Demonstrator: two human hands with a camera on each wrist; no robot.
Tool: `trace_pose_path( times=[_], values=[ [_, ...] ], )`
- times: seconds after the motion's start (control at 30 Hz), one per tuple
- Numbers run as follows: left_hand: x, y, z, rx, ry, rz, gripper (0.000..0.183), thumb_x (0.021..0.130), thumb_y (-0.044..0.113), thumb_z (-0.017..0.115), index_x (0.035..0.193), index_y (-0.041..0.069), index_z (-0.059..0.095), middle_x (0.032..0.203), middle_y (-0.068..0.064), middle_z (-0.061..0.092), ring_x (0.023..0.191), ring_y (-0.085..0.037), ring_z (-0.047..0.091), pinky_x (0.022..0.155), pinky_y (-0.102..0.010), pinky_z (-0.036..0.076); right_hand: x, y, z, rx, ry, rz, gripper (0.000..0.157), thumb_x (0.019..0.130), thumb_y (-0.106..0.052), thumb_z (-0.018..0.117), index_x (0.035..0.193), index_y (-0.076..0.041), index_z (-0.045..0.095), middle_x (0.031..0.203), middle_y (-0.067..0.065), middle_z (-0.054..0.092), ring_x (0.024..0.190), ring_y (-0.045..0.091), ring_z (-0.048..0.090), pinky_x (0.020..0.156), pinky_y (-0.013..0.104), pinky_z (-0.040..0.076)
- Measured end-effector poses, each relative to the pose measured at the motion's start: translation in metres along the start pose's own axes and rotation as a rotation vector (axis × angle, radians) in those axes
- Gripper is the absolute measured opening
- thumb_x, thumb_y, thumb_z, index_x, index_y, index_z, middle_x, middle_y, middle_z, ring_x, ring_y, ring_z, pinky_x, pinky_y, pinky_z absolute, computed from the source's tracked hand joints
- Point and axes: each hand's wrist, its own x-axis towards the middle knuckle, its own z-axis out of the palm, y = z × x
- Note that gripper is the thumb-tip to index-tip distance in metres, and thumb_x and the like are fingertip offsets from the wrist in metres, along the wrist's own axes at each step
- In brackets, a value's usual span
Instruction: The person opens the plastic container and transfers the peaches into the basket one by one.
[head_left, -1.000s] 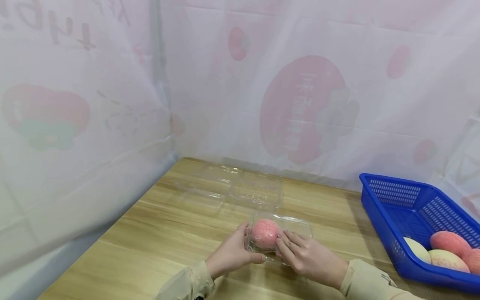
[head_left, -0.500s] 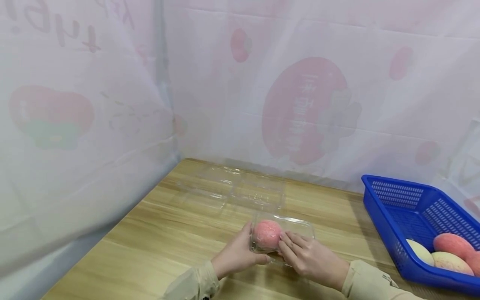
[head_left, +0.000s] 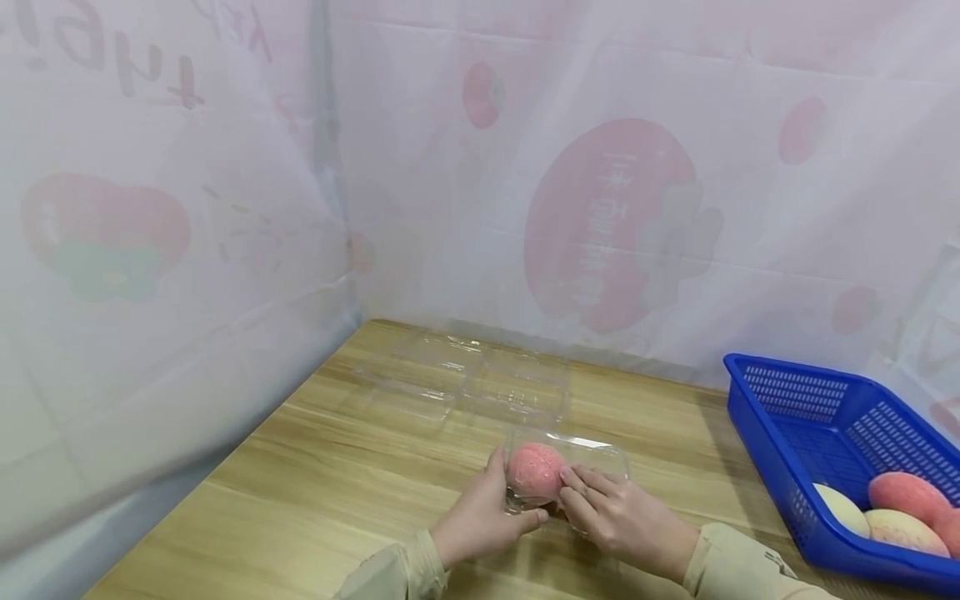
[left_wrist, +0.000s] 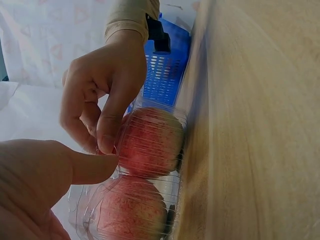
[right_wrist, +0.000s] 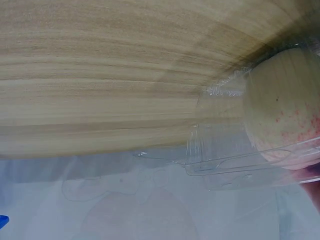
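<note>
In the head view a clear plastic clamshell box (head_left: 600,454) stands on the table at front centre. The left wrist view shows two peaches inside it: a reddish peach (left_wrist: 150,142) and a second peach (left_wrist: 131,210) beside it. My left hand (head_left: 483,521) grips the box's left end, its thumb along the near rim. From the right, my right hand (head_left: 630,521) pinches the near edge between thumb and fingers, its fingertips beside the pink peach (head_left: 536,472). This hand hides the other peach in the head view. A pale peach side (right_wrist: 280,105) shows through the plastic in the right wrist view.
Behind the box lie a clear plastic container (head_left: 423,379) and another clear container (head_left: 517,387), near the table's back edge. A blue basket (head_left: 765,467) at the right holds several peaches. Printed white curtains (head_left: 412,208) stand along the back and left of the wooden table (head_left: 315,500).
My left hand has shifted slightly rightward along the end of the box. The right hand stays at the near edge, and the head view has tilted a little.
</note>
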Motion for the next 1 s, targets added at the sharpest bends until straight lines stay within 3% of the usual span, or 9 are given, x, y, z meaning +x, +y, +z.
trace_pose_path(
  times=[0.27, 0.5, 0.77, 1.0],
  values=[
    [-0.006, 0.0, 0.006, 0.057, 0.022, -0.018, 0.1, 0.086, 0.019, 0.075, 0.147, -0.018, 0.005, 0.141, -0.044, 0.029, 0.132, -0.05, 0.033, 0.108, -0.06, 0.03, 0.002, 0.001, 0.003, -0.024, 0.007, -0.023, 0.028, 0.103, -0.011, 0.04, 0.093, 0.0, 0.064, 0.099, 0.018, 0.071, 0.085, 0.031, 0.071, 0.074, 0.037, 0.059],
    [-0.005, -0.001, 0.009, 0.041, 0.035, -0.07, 0.097, 0.087, 0.015, 0.071, 0.149, -0.016, 0.004, 0.147, -0.043, 0.021, 0.136, -0.051, 0.026, 0.11, -0.062, 0.023, 0.004, -0.001, 0.006, -0.006, 0.031, 0.004, 0.029, 0.102, -0.008, 0.041, 0.093, 0.002, 0.066, 0.098, 0.019, 0.071, 0.084, 0.031, 0.071, 0.073, 0.037, 0.059],
    [-0.006, -0.001, 0.011, 0.005, 0.06, -0.068, 0.098, 0.083, 0.014, 0.073, 0.147, -0.018, 0.006, 0.138, -0.04, 0.038, 0.131, -0.05, 0.035, 0.108, -0.064, 0.027, -0.002, 0.0, 0.006, -0.061, 0.119, -0.089, 0.03, 0.102, -0.004, 0.041, 0.09, 0.004, 0.066, 0.093, 0.02, 0.071, 0.078, 0.03, 0.07, 0.063, 0.036, 0.06],
    [-0.004, 0.0, 0.011, -0.004, 0.061, -0.047, 0.094, 0.083, 0.012, 0.072, 0.144, -0.021, 0.007, 0.136, -0.035, 0.042, 0.129, -0.047, 0.04, 0.108, -0.061, 0.03, -0.005, 0.002, 0.001, -0.146, 0.044, -0.147, 0.033, 0.103, -0.007, 0.039, 0.099, 0.007, 0.069, 0.096, 0.022, 0.071, 0.082, 0.03, 0.071, 0.068, 0.036, 0.06]
  ],
)
